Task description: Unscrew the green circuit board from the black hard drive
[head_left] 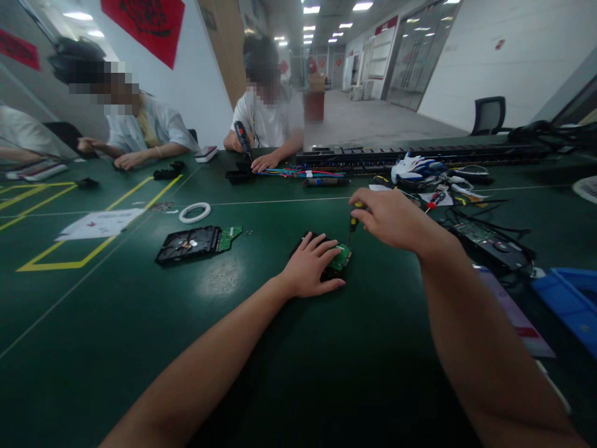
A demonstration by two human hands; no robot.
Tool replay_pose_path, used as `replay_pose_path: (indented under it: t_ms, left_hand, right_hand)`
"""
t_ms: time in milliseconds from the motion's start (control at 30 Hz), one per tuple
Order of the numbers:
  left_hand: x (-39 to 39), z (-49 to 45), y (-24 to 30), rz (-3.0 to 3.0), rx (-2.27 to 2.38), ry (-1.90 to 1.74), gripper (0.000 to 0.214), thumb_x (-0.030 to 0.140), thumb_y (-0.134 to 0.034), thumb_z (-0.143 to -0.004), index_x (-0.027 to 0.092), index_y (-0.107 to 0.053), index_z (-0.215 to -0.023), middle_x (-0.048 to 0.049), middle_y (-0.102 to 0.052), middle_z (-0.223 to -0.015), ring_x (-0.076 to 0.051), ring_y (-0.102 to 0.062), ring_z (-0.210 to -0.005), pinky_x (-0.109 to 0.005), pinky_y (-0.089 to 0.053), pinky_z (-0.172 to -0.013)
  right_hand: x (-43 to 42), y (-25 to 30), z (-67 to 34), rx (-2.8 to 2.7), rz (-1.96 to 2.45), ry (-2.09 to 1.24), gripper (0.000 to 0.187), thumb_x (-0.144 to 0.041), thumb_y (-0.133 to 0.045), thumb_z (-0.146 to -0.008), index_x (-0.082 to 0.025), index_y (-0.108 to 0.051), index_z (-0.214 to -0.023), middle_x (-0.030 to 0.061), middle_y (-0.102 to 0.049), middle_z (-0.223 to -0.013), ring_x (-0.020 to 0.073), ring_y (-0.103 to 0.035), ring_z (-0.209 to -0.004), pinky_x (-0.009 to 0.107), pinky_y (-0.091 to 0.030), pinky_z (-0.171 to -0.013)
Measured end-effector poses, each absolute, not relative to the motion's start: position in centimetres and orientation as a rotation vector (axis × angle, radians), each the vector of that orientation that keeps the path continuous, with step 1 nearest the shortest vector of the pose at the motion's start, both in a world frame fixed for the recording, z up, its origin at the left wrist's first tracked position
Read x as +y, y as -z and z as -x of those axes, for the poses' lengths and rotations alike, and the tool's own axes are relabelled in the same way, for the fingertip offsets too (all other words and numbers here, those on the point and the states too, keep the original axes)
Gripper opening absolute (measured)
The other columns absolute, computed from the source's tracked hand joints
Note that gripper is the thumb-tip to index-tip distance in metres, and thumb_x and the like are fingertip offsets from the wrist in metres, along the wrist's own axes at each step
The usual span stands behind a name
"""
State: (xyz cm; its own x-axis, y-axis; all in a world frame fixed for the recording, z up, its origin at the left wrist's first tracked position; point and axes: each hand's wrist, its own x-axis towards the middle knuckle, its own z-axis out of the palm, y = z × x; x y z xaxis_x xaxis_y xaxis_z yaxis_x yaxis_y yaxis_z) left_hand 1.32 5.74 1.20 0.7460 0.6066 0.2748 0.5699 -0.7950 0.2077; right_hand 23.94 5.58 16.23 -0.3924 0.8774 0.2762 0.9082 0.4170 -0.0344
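My left hand [311,267] lies over a black hard drive with a green circuit board [342,256], its fingers spread across the top. Much of the drive is hidden beneath that hand. In my right hand [389,218] is a screwdriver [353,219] with a yellow and black handle, held upright. Its thin shaft points down at the board's far right edge; whether the tip sits in a screw is too small to tell. To the left rests another black hard drive [189,244], with a green board [229,238] sticking out from its right end.
A white ring [194,213] and a paper sheet [100,224] lie at the left. Gloves [415,168], a device with cables [494,242] and a blue bin [566,298] stand along the right. Across the table a person [268,106] holds a power screwdriver [242,138]; another person sits left.
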Motion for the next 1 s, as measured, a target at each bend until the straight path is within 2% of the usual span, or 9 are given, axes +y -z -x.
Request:
replay_pose_path:
  t_ms: [67, 200, 300, 400, 567, 633, 767, 900, 1000]
  left_hand:
    - [5.7, -1.4, -1.2, -2.834, 0.958, -0.502, 0.085, 0.078, -0.056, -0.091, 0.023, -0.049, -0.156, -0.0107, -0.047, -0.164, -0.042, -0.031, -0.157, -0.067, -0.012, -0.132]
    - [5.7, -1.4, -1.2, -2.836, 0.958, -0.496, 0.086, 0.078, -0.056, -0.092, 0.023, -0.049, -0.156, -0.0107, -0.047, -0.164, -0.041, -0.031, -0.158, -0.066, -0.011, -0.132]
    - [5.7, -1.4, -1.2, -2.836, 0.961, -0.504, 0.086, 0.078, -0.055, -0.092, 0.022, -0.048, -0.157, -0.0108, -0.046, -0.165, -0.042, -0.03, -0.157, -0.066, -0.011, -0.132]
    - [5.7, -1.3, -1.2, -2.833, 0.949, -0.505, 0.086, 0.078, -0.056, -0.091, 0.022, -0.048, -0.156, -0.0112, -0.047, -0.164, -0.042, -0.031, -0.157, -0.067, -0.011, -0.132]
    - [5.7, -1.2, -1.2, -2.823, 0.949, -0.507, 0.085, 0.078, -0.058, -0.091, 0.023, -0.05, -0.155, -0.0109, -0.047, -0.164, -0.041, -0.03, -0.158, -0.067, -0.012, -0.132]
    - [5.7, -1.2, -1.2, -2.817, 0.951, -0.507, 0.084, 0.077, -0.059, -0.09, 0.024, -0.05, -0.155, -0.0108, -0.047, -0.164, -0.041, -0.03, -0.158, -0.067, -0.012, -0.132]
    - [5.7, -1.2, -1.3, -2.814, 0.958, -0.502, 0.083, 0.076, -0.059, -0.091, 0.024, -0.05, -0.155, -0.0107, -0.047, -0.164, -0.041, -0.03, -0.158, -0.066, -0.011, -0.132]
    - [5.7, -1.2, -1.3, -2.813, 0.956, -0.494, 0.085, 0.078, -0.058, -0.09, 0.024, -0.05, -0.155, -0.0108, -0.047, -0.164, -0.041, -0.031, -0.158, -0.066, -0.012, -0.132]
    - [5.7, -1.2, -1.4, -2.82, 0.956, -0.49, 0.085, 0.077, -0.058, -0.091, 0.023, -0.049, -0.156, -0.0115, -0.047, -0.164, -0.041, -0.031, -0.158, -0.067, -0.012, -0.131]
  right_hand:
    - [5.7, -16.1, -23.8, -2.375, 1.65, 0.239, 0.027, -0.036, -0.057, -0.102, -0.018, -0.073, -0.115, 0.0127, -0.079, -0.103, 0.0292, -0.072, -0.091, 0.037, -0.046, -0.077]
    - [5.6, -16.2, -23.4, -2.259, 1.839, 0.346, 0.04, -0.055, -0.058, -0.101, -0.019, -0.075, -0.104, 0.0138, -0.077, -0.089, 0.0308, -0.069, -0.083, 0.037, -0.041, -0.069]
    - [5.5, -16.3, -23.4, -2.231, 1.85, 0.374, 0.044, -0.06, -0.059, -0.099, -0.019, -0.076, -0.1, 0.0135, -0.076, -0.086, 0.0309, -0.068, -0.082, 0.037, -0.039, -0.068]
    - [5.7, -16.4, -23.8, -2.262, 1.785, 0.358, 0.037, -0.054, -0.062, -0.099, -0.02, -0.076, -0.099, 0.0122, -0.077, -0.09, 0.0292, -0.068, -0.084, 0.037, -0.04, -0.07]
    - [5.8, -16.5, -24.5, -2.401, 1.577, 0.243, 0.021, -0.033, -0.067, -0.095, -0.019, -0.078, -0.106, 0.0107, -0.079, -0.105, 0.0279, -0.071, -0.096, 0.038, -0.046, -0.082]
    - [5.7, -16.6, -24.7, -2.41, 1.543, 0.177, 0.023, -0.026, -0.066, -0.093, -0.019, -0.077, -0.112, 0.0096, -0.079, -0.108, 0.0269, -0.072, -0.095, 0.037, -0.047, -0.083]
    - [5.4, -16.8, -24.6, -2.387, 1.563, 0.095, 0.027, -0.023, -0.066, -0.091, -0.019, -0.075, -0.116, 0.0081, -0.08, -0.1, 0.0262, -0.073, -0.091, 0.035, -0.048, -0.08]
    - [5.3, -16.9, -24.4, -2.369, 1.658, 0.19, 0.022, -0.037, -0.067, -0.094, -0.019, -0.076, -0.103, 0.0089, -0.079, -0.092, 0.0272, -0.072, -0.086, 0.036, -0.045, -0.074]
    - [5.5, -16.7, -24.3, -2.332, 1.741, 0.275, 0.035, -0.054, -0.065, -0.095, -0.02, -0.076, -0.094, 0.0091, -0.077, -0.086, 0.0271, -0.069, -0.08, 0.036, -0.042, -0.069]
